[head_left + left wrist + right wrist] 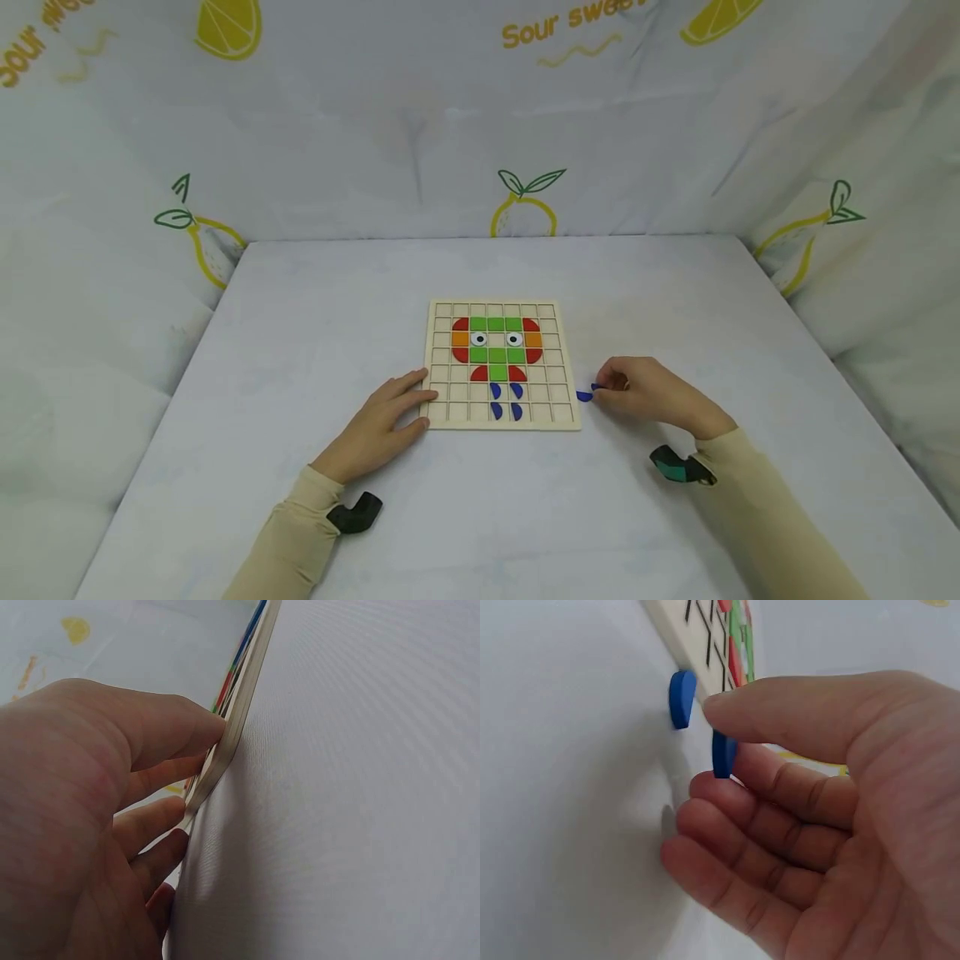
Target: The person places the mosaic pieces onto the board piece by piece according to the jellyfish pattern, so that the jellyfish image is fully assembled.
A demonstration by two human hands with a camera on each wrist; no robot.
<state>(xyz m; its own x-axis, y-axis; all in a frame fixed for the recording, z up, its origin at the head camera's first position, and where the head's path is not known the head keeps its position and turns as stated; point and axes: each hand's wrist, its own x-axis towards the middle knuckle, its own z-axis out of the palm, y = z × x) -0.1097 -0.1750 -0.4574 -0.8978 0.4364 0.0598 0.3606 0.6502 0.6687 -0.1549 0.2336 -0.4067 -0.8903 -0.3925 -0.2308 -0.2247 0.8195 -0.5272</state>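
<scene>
A pale wooden grid board (551, 400) lies flat, with colored tiles forming a figure: green squares (498, 356), red rounded corners, orange sides, two eye tiles and several blue pieces low down. My left hand (378, 433) rests at the board's left edge, fingers spread and fingertips on its rim; the left wrist view shows the thumb against the board's side. Right of the board, my right hand (648, 396) pinches a blue curved piece (721, 755) between thumb and index finger. Another blue half-round piece (681, 699) lies on the table beside the board's right edge.
The white-covered table (480, 517) spreads around the board. Behind and at the sides hang white cloths (375, 125) printed with lemons and lettering. A dark wrist device (356, 513) sits on the left sleeve, and a black and green one (681, 467) on the right.
</scene>
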